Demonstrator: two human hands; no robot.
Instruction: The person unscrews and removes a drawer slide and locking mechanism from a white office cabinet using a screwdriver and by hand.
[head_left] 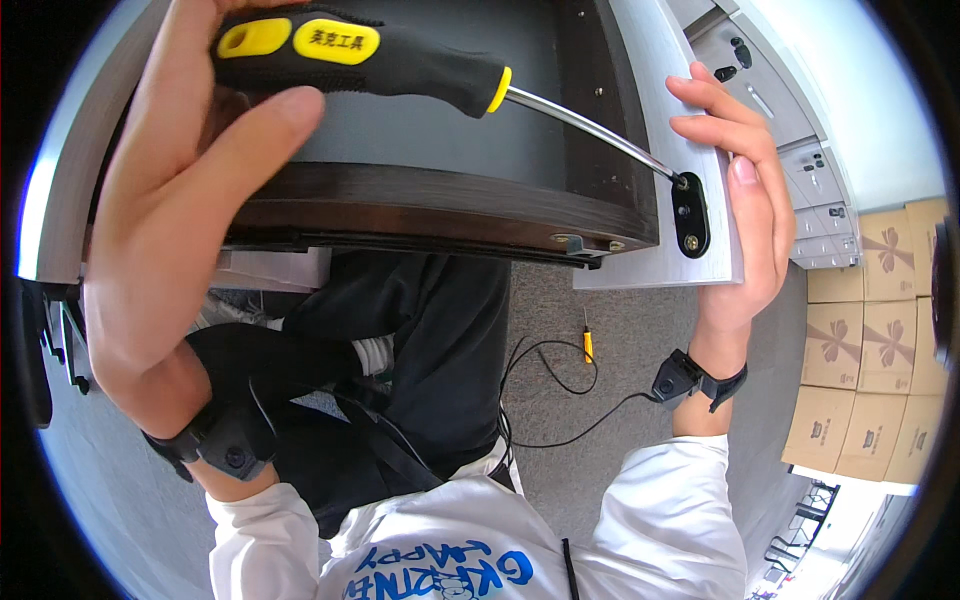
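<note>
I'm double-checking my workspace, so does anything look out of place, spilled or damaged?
A small yellow-handled screwdriver lies loose on the gray carpet beside a looped black cable, while the left hand holds a larger black-and-yellow screwdriver. It looks out of place underfoot, though possibly deliberate. No spill or damage shows.

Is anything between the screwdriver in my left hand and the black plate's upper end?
Nothing visible is. The screwdriver in your left hand runs unobstructed to the upper end of the black plate, its tip apparently touching there. Your right hand is beside the plate, at the edge of the pale panel, not across the path.
</note>
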